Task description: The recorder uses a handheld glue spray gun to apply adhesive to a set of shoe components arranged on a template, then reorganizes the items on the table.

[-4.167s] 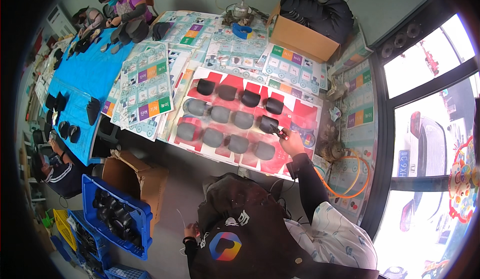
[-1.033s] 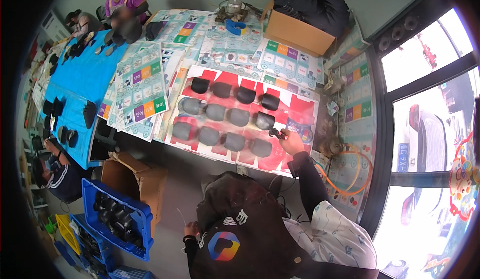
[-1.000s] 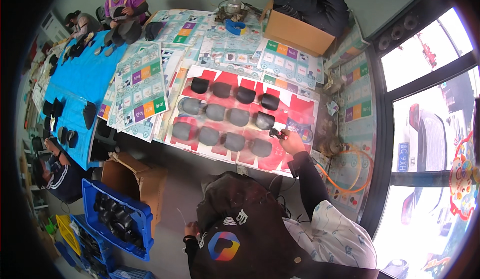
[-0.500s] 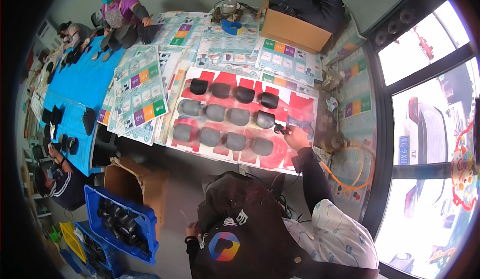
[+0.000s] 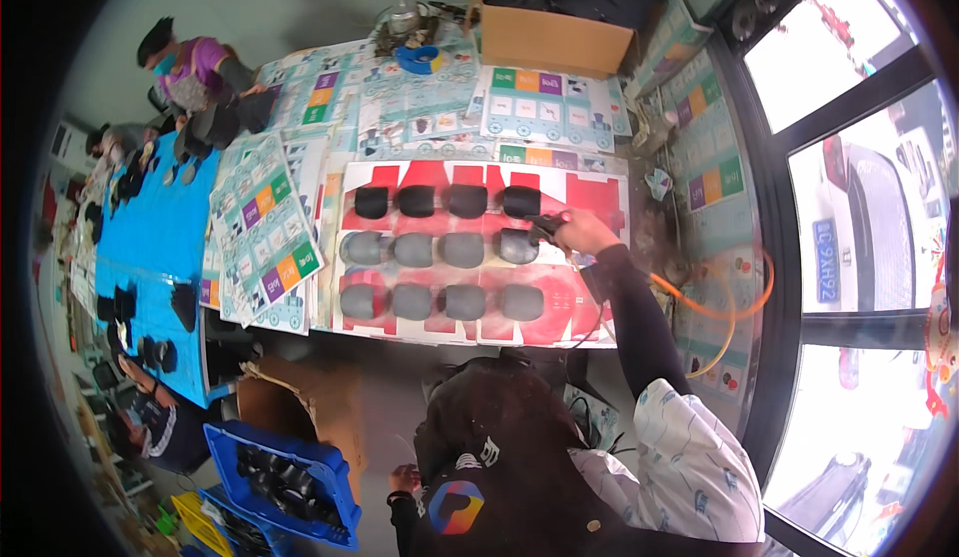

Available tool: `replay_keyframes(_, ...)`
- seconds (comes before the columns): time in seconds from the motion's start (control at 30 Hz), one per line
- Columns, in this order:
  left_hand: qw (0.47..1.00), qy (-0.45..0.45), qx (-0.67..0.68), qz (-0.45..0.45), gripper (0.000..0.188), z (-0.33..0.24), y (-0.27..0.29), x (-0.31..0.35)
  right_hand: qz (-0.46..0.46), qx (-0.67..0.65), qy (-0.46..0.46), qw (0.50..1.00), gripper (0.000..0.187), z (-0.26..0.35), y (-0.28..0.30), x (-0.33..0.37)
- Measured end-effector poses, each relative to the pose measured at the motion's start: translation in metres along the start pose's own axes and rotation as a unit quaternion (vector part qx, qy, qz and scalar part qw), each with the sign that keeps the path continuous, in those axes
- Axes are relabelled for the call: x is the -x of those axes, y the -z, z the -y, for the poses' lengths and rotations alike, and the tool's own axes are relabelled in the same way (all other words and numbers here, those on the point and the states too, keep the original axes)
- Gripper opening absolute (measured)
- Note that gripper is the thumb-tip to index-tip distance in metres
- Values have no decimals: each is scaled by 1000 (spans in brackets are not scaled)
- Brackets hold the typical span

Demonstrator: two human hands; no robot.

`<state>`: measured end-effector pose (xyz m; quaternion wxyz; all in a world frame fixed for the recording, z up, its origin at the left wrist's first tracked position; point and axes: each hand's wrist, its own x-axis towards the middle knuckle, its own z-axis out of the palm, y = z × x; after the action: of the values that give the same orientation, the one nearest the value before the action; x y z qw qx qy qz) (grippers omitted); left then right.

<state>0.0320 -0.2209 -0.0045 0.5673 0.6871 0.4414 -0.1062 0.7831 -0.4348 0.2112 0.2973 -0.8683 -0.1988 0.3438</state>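
Note:
My right hand (image 5: 587,233) is closed round a dark spray gun (image 5: 547,225). Its tip is beside the rightmost rounded cap-like piece (image 5: 516,246) of the middle row, which has a shiny patch. Three rows of these pieces lie on a red and white cardboard sheet (image 5: 584,302). The far row (image 5: 469,201) looks deep black. Greyer, duller tones show on the middle row (image 5: 414,250) and the near row (image 5: 412,301). My left hand (image 5: 405,477) hangs low beside my dark apron, away from the table; its fingers are too small to make out.
An orange hose (image 5: 689,302) loops right of my forearm. Printed sheets (image 5: 265,222) cover the table to the left. A cardboard box (image 5: 549,42) and blue tape roll (image 5: 418,59) stand behind. A blue crate (image 5: 285,482) is lower left. Co-workers sit along the blue table (image 5: 150,247).
My right hand and the spray gun have shifted farther up beside the middle row's right end. The whole view has turned a little. My left hand stays low.

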Motion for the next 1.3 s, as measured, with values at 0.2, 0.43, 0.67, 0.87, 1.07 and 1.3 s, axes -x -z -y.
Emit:
replay_keyframes(0.2, 991, -93, -93, -18, 22, -60, -4, -30, -20, 59, 2, 998, 30, -13, 7, -60)
replay_keyframes(0.43, 975, 199, 82, -60, 28, -124, -10, -45, 27, 16, -36, 999, 21, 3, 15, -84)
replay_keyframes(0.67, 991, 117, 46, -33, 26, -103, -19, -35, 92, -12, -47, 995, 18, 4, 18, -98)
replay_keyframes(0.87, 1000, 17, -8, -9, 22, -72, -24, -23, 117, 29, -85, 989, 20, 7, 28, -100)
replay_keyframes(1.07, 995, 63, 78, -11, 20, -70, -26, -21, 93, -22, -105, 990, 20, -5, 32, -104)
replay_keyframes(1.3, 997, 62, 20, -34, 21, -85, -29, -25, 106, -56, -126, 985, 22, -11, 40, -94)
